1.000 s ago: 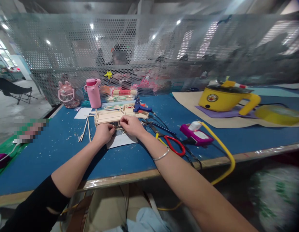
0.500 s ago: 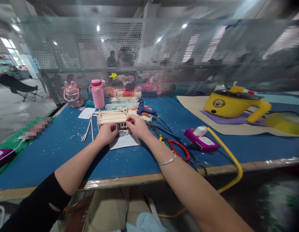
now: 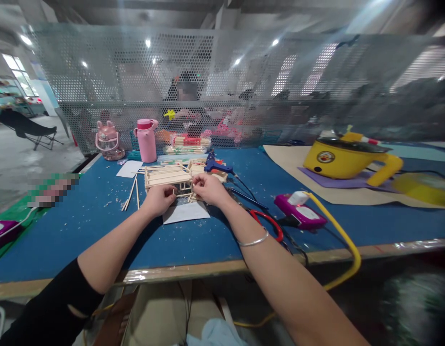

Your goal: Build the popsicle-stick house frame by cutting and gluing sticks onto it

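A small model built of pale wooden sticks (image 3: 168, 176) stands on the blue table, with a flat slatted top and short posts beneath. My left hand (image 3: 160, 199) is at its front left, thumb and fingertips closed on a short wooden stick (image 3: 174, 191). At the front right, my right hand (image 3: 212, 190) has its fingers pinched together against the model's edge; what lies between them is too small to make out. A white sheet of paper (image 3: 186, 214) lies just in front of the model. Beside the right hand rests a blue glue gun (image 3: 219, 166).
Red-handled scissors (image 3: 267, 222) and a purple power strip (image 3: 299, 211) with a yellow cable lie to the right. A yellow electric pot (image 3: 339, 158) stands farther right. Loose sticks (image 3: 130, 192), a pink bottle (image 3: 146, 144) and a clear pink-lidded jug (image 3: 109, 142) are left.
My right hand has shifted slightly right along the model's front, uncovering more of its posts. The left hand stays in about the same place.
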The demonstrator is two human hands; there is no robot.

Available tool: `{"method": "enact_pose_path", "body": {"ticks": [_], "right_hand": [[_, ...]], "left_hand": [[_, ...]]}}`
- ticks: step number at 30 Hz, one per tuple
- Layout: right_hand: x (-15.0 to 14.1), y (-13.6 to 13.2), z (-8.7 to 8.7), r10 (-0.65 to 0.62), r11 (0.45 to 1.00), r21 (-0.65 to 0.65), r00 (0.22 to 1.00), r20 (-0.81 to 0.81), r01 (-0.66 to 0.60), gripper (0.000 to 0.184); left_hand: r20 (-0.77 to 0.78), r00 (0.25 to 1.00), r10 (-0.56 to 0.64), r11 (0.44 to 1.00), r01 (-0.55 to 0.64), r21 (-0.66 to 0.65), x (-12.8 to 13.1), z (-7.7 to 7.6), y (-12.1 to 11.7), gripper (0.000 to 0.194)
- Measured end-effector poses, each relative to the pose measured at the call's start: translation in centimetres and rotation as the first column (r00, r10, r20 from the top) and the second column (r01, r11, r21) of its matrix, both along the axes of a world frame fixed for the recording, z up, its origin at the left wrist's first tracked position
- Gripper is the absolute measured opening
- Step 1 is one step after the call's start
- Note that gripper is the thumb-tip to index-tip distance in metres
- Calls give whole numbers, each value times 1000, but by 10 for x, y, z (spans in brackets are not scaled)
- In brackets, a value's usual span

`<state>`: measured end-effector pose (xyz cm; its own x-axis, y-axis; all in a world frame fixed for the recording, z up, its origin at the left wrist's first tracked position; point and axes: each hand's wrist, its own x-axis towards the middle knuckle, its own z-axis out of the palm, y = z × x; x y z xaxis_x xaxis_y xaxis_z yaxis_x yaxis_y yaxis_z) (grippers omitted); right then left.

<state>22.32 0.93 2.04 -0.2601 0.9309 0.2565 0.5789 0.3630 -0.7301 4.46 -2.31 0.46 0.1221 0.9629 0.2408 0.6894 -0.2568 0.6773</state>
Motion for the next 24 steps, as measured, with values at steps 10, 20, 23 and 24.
{"method": "enact_pose_path", "body": {"ticks": [10, 20, 23, 24], "right_hand": [[-10, -16, 9, -47, 998, 63, 698, 714, 3, 34], [6, -12, 17, -70, 997, 68, 846, 528, 40, 35], [8, -7, 12, -56, 996, 84, 901, 430, 22, 34], [8, -5, 10, -36, 997, 76, 919, 392, 7, 31]], "left_hand": [[40, 998, 56, 997, -58, 49, -1, 3, 5, 32], [-159, 982, 101, 991, -84, 108, 3, -6, 1, 21], [-207, 968, 145, 981, -113, 157, 7, -7, -1, 22], [-216, 964, 155, 979, -121, 164, 8, -7, -1, 22]]}}
